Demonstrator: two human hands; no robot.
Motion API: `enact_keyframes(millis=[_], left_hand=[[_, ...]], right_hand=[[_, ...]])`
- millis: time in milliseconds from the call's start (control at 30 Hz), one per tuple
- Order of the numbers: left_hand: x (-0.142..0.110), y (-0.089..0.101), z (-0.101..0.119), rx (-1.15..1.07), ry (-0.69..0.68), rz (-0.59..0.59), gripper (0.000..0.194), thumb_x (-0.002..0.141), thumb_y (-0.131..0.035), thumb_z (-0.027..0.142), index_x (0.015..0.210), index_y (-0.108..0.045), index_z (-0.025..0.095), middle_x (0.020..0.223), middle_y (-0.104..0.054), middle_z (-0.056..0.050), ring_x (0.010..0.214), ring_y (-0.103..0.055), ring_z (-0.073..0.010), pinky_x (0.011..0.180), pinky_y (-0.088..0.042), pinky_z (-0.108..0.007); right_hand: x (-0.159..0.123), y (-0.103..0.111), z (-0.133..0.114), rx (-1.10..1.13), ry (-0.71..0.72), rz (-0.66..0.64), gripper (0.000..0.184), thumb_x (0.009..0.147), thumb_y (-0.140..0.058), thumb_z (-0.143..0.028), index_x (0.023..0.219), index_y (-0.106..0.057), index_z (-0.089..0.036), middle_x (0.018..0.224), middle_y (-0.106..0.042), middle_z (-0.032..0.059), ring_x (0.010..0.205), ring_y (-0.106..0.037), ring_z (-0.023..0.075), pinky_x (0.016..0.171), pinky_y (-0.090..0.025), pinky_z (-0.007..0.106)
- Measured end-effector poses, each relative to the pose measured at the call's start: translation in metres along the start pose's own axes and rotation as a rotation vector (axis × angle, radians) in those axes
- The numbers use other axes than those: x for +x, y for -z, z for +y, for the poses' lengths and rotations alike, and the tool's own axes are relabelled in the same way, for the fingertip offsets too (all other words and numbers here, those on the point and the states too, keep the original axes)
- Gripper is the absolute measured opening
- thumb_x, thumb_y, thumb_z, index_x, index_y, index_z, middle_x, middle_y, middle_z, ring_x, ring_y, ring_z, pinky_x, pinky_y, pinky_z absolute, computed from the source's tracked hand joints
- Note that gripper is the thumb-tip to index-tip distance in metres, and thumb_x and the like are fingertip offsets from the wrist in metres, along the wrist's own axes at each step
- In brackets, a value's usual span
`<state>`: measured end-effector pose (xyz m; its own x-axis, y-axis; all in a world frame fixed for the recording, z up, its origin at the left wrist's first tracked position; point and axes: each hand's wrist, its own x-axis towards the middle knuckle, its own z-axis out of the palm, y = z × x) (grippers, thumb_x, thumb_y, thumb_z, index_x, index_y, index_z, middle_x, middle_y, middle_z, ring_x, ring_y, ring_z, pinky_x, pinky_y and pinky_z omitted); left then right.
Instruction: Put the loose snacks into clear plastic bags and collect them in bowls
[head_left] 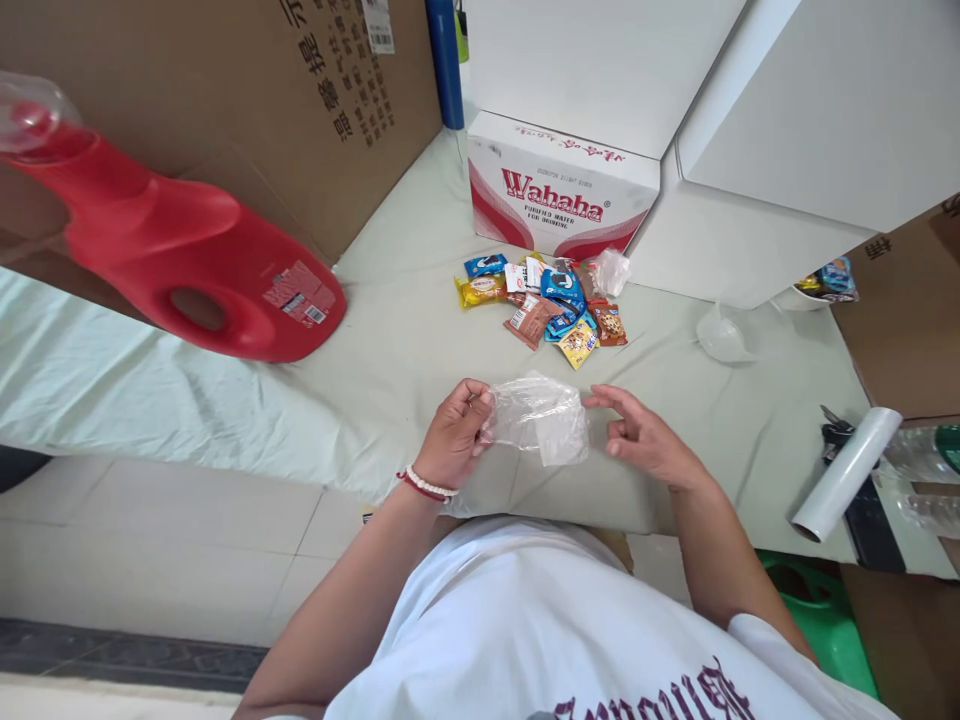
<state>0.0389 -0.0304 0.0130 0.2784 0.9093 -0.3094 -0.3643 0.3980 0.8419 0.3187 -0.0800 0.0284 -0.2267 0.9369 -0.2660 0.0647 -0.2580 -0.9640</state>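
Observation:
A clear, crinkled plastic bag [541,415] hangs over the table's near edge, its left end pinched in my left hand [459,425]. My right hand [641,435] is at the bag's right side, fingers apart, with the index fingertip close to the film; whether it touches I cannot tell. Beyond the bag lies a heap of small wrapped snacks [559,292] in blue, yellow, brown and white packets. A crumpled clear bag [611,272] rests at the right of that heap.
A Wahaba-style carton printed "Wahaha" [559,190] stands behind the snacks. Left is a big red jug [195,250] before a brown cardboard box [300,130]. On the right are a clear plastic piece [724,335], a white film roll [847,475], bottles [919,450] and a snack bowl [806,297].

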Motion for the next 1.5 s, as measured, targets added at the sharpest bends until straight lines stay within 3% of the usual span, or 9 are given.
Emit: enact_keyframes(millis=[100, 267, 467, 600, 667, 833, 967, 1333, 1500], left_hand=[[-0.002, -0.002, 0.0, -0.145, 0.096, -0.076, 0.047, 0.077, -0.085, 0.048, 0.087, -0.047, 0.021, 0.058, -0.044, 0.013, 0.037, -0.028, 0.0006, 0.036, -0.025, -0.011], [-0.005, 0.01, 0.002, -0.301, 0.143, -0.083, 0.046, 0.075, -0.088, 0.039, 0.088, -0.049, 0.021, 0.059, -0.04, 0.014, 0.036, -0.023, 0.0023, 0.035, -0.022, -0.009], [-0.005, 0.021, 0.001, -0.05, 0.306, -0.131, 0.046, 0.073, -0.088, 0.046, 0.083, -0.053, 0.018, 0.053, -0.039, 0.013, 0.035, -0.024, 0.0012, 0.032, -0.017, -0.011], [0.0, 0.005, -0.019, 0.033, 0.207, -0.007, 0.054, 0.067, -0.089, 0.056, 0.081, -0.053, 0.019, 0.054, -0.039, 0.013, 0.037, -0.026, 0.0001, 0.033, -0.02, -0.013], [0.002, -0.004, -0.031, 0.065, 0.131, 0.089, 0.056, 0.064, -0.088, 0.06, 0.079, -0.052, 0.02, 0.055, -0.04, 0.013, 0.038, -0.029, -0.0013, 0.033, -0.022, -0.015], [-0.002, -0.021, -0.054, 0.17, 0.053, 0.031, 0.051, 0.074, -0.08, 0.063, 0.08, -0.054, 0.02, 0.055, -0.045, 0.01, 0.043, -0.039, -0.0053, 0.041, -0.03, -0.019], [-0.007, -0.027, -0.058, 0.133, 0.052, -0.076, 0.046, 0.081, -0.075, 0.06, 0.08, -0.057, 0.018, 0.059, -0.049, 0.007, 0.05, -0.041, -0.0059, 0.048, -0.032, -0.019], [-0.008, -0.012, -0.049, 0.062, 0.101, 0.023, 0.038, 0.082, -0.07, 0.054, 0.081, -0.055, 0.019, 0.067, -0.056, 0.005, 0.052, -0.044, -0.0071, 0.05, -0.032, -0.02], [-0.029, 0.021, -0.04, 0.596, 0.057, -0.034, 0.022, 0.089, -0.061, 0.041, 0.083, -0.065, 0.02, 0.073, -0.061, 0.0, 0.062, -0.051, -0.0135, 0.061, -0.042, -0.026]], right_hand=[[0.009, -0.019, 0.027, 0.01, -0.068, -0.057, 0.09, 0.068, -0.09, -0.035, 0.148, -0.049, -0.034, 0.141, -0.06, 0.0088, 0.06, -0.05, 0.0053, 0.057, -0.046, 0.023], [0.014, -0.025, 0.05, -0.034, -0.077, 0.064, 0.038, 0.08, -0.076, -0.049, 0.104, -0.073, -0.019, 0.09, -0.075, 0.0051, 0.078, -0.065, 0.0166, 0.075, -0.052, 0.03], [0.002, 0.029, 0.008, -0.601, 0.33, 0.656, 0.024, 0.092, -0.064, -0.042, 0.1, -0.075, -0.022, 0.094, -0.071, 0.0051, 0.08, -0.062, 0.0178, 0.075, -0.051, 0.032], [-0.003, 0.03, -0.016, -0.652, 0.532, 0.991, 0.024, 0.09, -0.07, -0.038, 0.107, -0.072, -0.022, 0.113, -0.064, 0.0077, 0.088, -0.06, 0.0175, 0.082, -0.051, 0.034], [-0.005, 0.013, -0.015, -0.465, 0.416, 0.926, 0.022, 0.09, -0.07, -0.041, 0.102, -0.069, -0.022, 0.096, -0.063, 0.0035, 0.075, -0.056, 0.0147, 0.07, -0.049, 0.03], [-0.001, -0.051, 0.013, -0.043, -0.027, 0.264, 0.04, 0.092, -0.063, -0.06, 0.098, -0.067, -0.021, 0.084, -0.063, 0.0025, 0.067, -0.052, 0.0142, 0.055, -0.045, 0.026], [0.014, -0.077, 0.028, 0.067, -0.021, 0.169, 0.04, 0.084, -0.073, -0.059, 0.09, -0.066, -0.02, 0.081, -0.063, 0.0009, 0.074, -0.054, 0.0145, 0.065, -0.045, 0.026], [-0.001, -0.037, 0.038, 0.086, -0.058, 0.383, 0.036, 0.082, -0.074, -0.056, 0.088, -0.065, -0.022, 0.077, -0.058, 0.0009, 0.065, -0.049, 0.0141, 0.061, -0.044, 0.027], [-0.044, 0.011, 0.044, -0.196, -0.18, 0.247, 0.042, 0.089, -0.065, -0.063, 0.088, -0.067, -0.021, 0.074, -0.06, 0.001, 0.066, -0.05, 0.0152, 0.062, -0.045, 0.028]])
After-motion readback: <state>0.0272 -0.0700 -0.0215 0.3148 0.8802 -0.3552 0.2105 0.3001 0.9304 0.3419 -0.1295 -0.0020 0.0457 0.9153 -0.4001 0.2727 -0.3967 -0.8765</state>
